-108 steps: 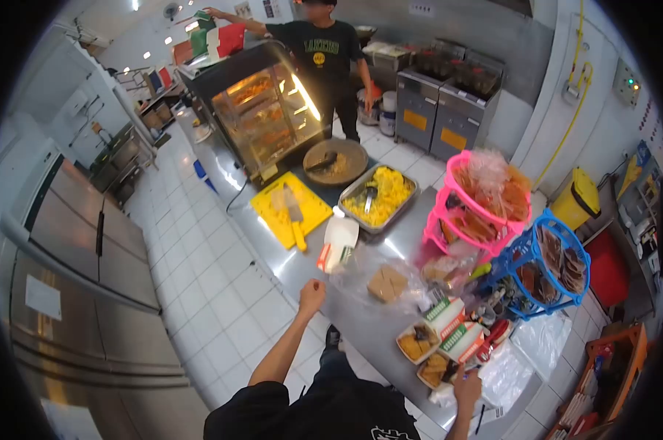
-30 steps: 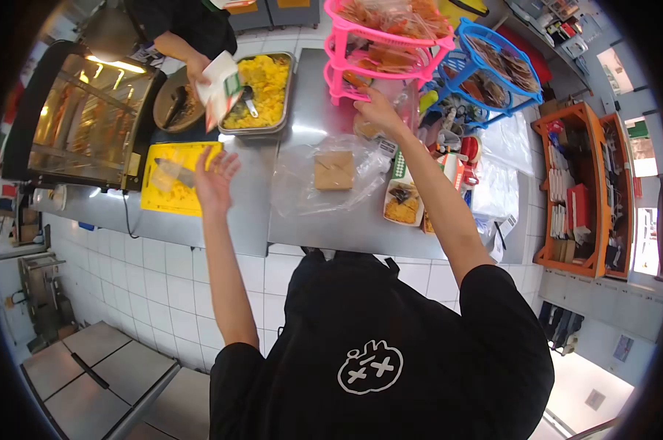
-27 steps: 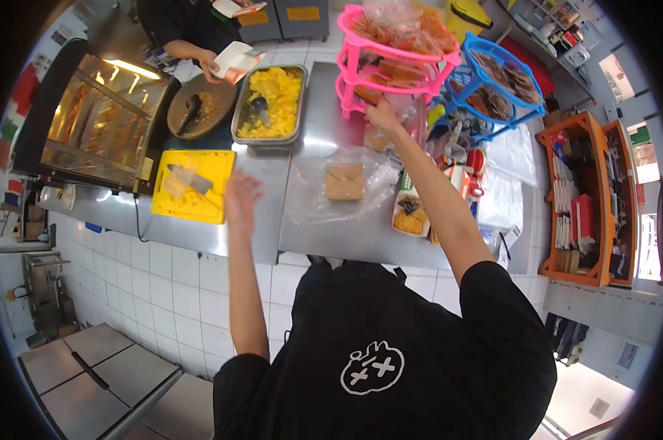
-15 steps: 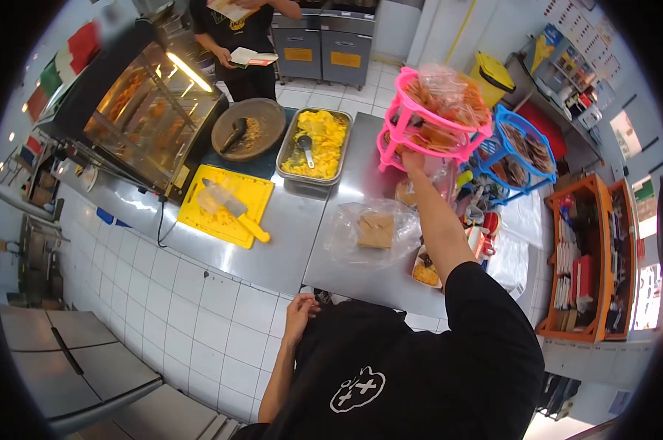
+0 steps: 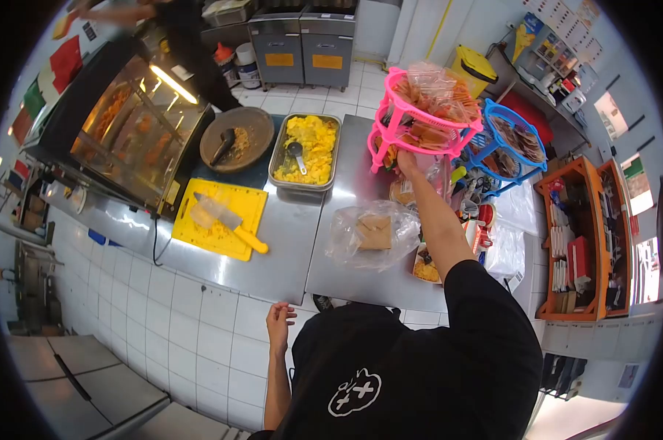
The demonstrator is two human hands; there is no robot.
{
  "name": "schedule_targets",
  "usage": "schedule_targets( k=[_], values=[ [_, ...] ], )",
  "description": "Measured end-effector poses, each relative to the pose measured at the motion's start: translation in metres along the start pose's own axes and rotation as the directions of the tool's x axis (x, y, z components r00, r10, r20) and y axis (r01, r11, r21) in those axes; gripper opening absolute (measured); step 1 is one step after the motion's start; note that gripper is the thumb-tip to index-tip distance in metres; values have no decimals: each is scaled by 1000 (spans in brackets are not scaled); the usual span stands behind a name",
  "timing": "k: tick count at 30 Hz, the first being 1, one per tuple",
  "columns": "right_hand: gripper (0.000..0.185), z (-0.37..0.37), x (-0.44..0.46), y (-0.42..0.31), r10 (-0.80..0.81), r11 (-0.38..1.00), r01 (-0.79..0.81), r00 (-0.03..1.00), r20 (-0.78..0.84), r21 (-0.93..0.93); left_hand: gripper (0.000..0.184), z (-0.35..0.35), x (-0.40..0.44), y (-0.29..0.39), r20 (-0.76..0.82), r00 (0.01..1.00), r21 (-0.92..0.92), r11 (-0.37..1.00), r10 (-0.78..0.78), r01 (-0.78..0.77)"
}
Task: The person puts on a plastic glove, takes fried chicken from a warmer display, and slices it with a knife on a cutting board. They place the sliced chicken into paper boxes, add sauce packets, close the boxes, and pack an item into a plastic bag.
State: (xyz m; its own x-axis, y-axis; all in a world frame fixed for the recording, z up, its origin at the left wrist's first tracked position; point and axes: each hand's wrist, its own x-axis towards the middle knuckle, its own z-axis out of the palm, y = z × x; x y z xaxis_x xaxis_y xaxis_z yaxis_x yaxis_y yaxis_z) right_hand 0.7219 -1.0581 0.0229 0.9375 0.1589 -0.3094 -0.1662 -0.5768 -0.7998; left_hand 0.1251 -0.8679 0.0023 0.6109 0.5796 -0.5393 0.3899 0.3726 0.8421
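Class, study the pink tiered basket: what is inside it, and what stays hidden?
The pink tiered basket holds clear bags of orange-brown contents on top; similar-coloured contents show below. The upper tier partly covers the lower one, and the right hand's fingertips are hidden.

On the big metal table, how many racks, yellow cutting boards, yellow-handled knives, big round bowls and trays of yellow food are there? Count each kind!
Racks: 2, pink rack and blue rack
Yellow cutting board: 1
Yellow-handled knife: 1
Big round bowl: 1
Food tray: 1
Total: 6
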Motion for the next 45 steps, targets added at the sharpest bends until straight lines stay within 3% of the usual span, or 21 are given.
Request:
schedule_targets(
  k=[2,5,11,14,17,20,23,24,26,29,32,35,38,41,43,44,45],
  values=[
    [61,0,3,2,150,984,-145,988,-34,107,15,-2,3,0,44,999,13,1000,4,-5],
    [44,2,17,13,109,965,-87,991,-76,248,16,-2,9,13,77,997,55,998,19,-24],
    [30,3,-9,-17,113,978,-121,992,-56,-168,16,-11,11,22,40,999,83,996,26,-30],
    [29,4,-13,-23,71,970,-91,993,-95,-226,15,-13,9,24,20,999,80,996,28,-30],
    [31,10,9,-10,154,977,-167,983,-101,-131,15,-14,10,20,20,1000,70,997,17,-19],
    [32,14,9,2,33,999,-40,971,-238,-28,15,-13,13,15,37,999,62,998,16,-18],
    [28,21,-13,0,101,974,-32,948,-301,226,16,-11,21,12,63,998,57,998,13,-17],
    [28,17,-13,0,131,948,-55,965,-225,314,16,-9,24,13,67,998,58,998,7,-11],
    [27,12,-17,8,177,870,-127,982,-62,477,16,-7,28,12,85,996,56,998,5,-10],
    [26,0,-43,0,164,697,-120,986,6,707,16,-2,39,11,127,992,97,995,5,-18],
    [25,2,-51,4,189,399,-79,982,3,913,16,-1,46,12,181,983,93,995,2,-19],
    [22,-2,-82,-8,195,569,32,965,-173,822,15,8,54,20,224,974,96,994,21,-43],
    [21,-15,-103,5,220,642,-78,972,-85,763,15,4,58,24,258,965,90,993,50,-75],
    [20,-3,-189,-60,-38,856,-52,986,163,514,14,6,73,18,272,956,-2,993,113,-116],
    [25,24,-203,-72,-389,909,301,862,324,289,15,11,71,28,273,956,-32,994,109,-104],
    [28,41,-204,-82,-540,840,498,731,418,214,15,16,70,38,245,968,17,998,53,-59],
    [30,56,-211,-98,-578,773,628,638,509,92,15,19,74,40,249,966,25,997,64,-73]
  ],
)
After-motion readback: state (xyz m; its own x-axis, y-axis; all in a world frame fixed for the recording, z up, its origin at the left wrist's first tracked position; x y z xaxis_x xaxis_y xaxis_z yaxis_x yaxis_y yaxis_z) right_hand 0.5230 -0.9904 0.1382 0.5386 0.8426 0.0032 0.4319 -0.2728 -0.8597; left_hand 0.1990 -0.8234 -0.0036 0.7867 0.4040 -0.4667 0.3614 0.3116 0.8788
